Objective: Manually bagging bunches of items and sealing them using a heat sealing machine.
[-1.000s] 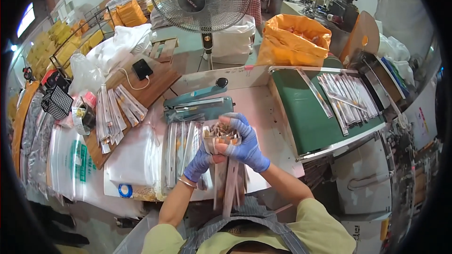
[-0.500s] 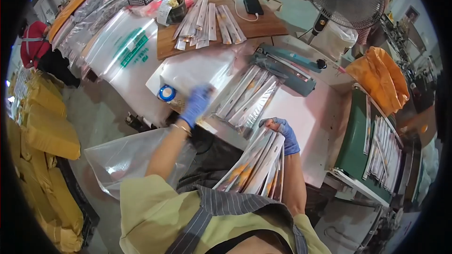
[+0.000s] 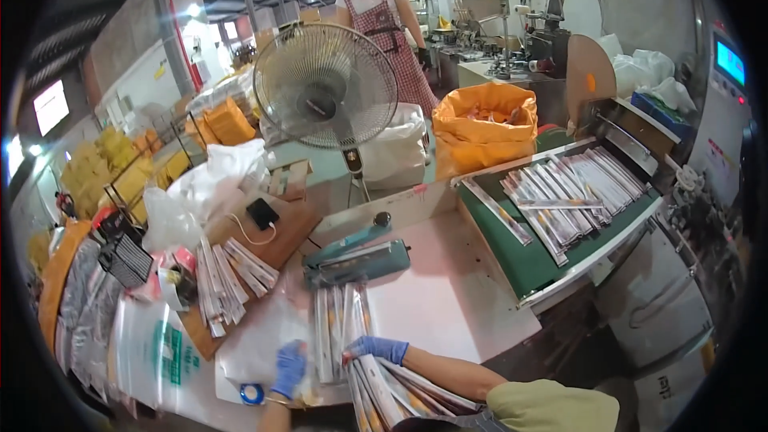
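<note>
Since half a second ago, both gloved hands are coming together at the near table edge. Right hand (image 3: 378, 348) is closing its fingers around a fanned bundle of long packets (image 3: 384, 392); left hand (image 3: 289, 368) is pressing flat on clear bags (image 3: 256, 344) beside it.

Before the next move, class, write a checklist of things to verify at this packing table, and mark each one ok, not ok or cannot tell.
1. Right hand grips the bundle of long sachets: ok.
2. Left hand rests on the plastic bag: ok.
3. Sachet row lies flat in front of the teal heat sealer: ok.
4. Sealer switched on: cannot tell.
5. Tape roll beside the left hand: ok.
</note>
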The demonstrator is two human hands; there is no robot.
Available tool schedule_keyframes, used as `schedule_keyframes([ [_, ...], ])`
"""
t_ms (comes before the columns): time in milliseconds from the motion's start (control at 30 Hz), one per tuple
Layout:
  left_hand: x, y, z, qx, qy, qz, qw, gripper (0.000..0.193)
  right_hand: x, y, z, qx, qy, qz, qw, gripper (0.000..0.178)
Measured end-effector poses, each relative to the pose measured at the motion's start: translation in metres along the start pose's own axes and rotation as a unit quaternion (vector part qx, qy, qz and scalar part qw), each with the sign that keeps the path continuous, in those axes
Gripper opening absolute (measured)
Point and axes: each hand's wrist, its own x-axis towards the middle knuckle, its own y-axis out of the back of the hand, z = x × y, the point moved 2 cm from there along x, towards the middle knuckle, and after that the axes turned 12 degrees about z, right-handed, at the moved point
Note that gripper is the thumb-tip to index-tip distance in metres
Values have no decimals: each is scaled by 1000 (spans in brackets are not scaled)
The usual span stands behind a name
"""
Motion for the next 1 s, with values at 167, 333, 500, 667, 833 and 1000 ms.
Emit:
schedule_keyframes([
  [167,-18,0,31,6,67,-45,997,15,23,-39,8,38,6,-42,998,24],
  [333,-16,61,16,10,162,41,986,17,23,-35,4,30,-7,-21,999,22],
  [500,-39,53,44,26,112,179,977,22,31,-22,16,21,72,-38,996,23],
  [667,-20,22,47,295,77,4,952,40,25,-47,-8,-5,69,-28,997,22],
  [833,-18,53,19,56,296,101,948,49,-9,-17,-10,-62,75,29,995,23],
  [1000,-21,20,83,188,-95,-62,976,33,-17,-21,-9,-37,32,40,998,24],
])
